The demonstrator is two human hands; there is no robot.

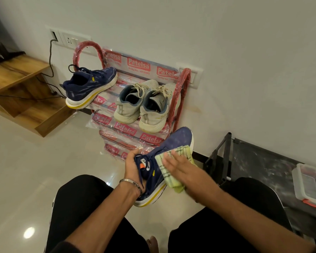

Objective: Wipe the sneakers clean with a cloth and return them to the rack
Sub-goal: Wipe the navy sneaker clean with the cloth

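My left hand (133,168) grips a navy sneaker (177,141) with a white and yellow sole by its collar, toe pointing up toward the rack. My right hand (179,166) presses a folded yellow-green checked cloth (177,156) flat against the sneaker's side, fingers straight. The matching navy sneaker (88,84) sits tilted on the left end of the top shelf of the red rack (182,83), which is wrapped in printed plastic. A pair of pale grey sneakers (140,105) stands on the same shelf, heels toward me.
A wooden stepped unit (26,88) with black cables stands to the left. Wall sockets (69,40) sit above the rack. A low black rack (259,165) on the right carries a clear plastic box (310,185). My black-trousered knees fill the foreground over a glossy tiled floor.
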